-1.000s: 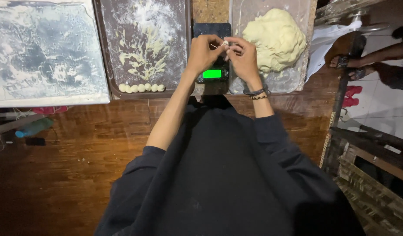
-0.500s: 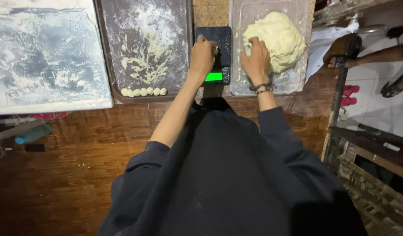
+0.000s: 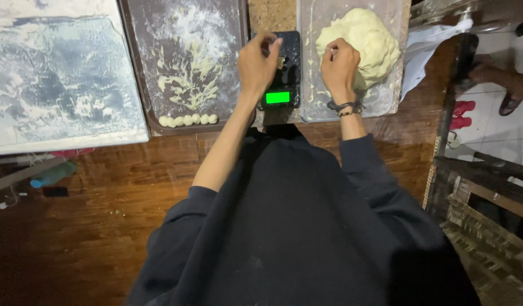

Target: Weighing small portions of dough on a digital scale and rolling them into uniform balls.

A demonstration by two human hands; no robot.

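My left hand (image 3: 257, 61) hovers over a black kitchen scale (image 3: 288, 85) with a lit green display. Its fingertips pinch a small pale dough piece (image 3: 280, 60) lying on the scale's platform. My right hand (image 3: 339, 65), with bracelets on the wrist, rests on the left side of a big pale dough mass (image 3: 370, 38), and its fingers are closed into the dough. The dough mass lies in a clear floured tray (image 3: 383, 99) to the right of the scale.
A brown floured tray (image 3: 148, 68) left of the scale carries a row of small dough balls (image 3: 188, 119) at its near edge. Further left lies a white floured board (image 3: 57, 79). Another person's feet (image 3: 508, 85) stand at the right, near red sandals (image 3: 462, 113).
My hands, joined around a small dough piece above the scale a second ago, have parted. The left went down to the scale and the right moved onto the dough mass.
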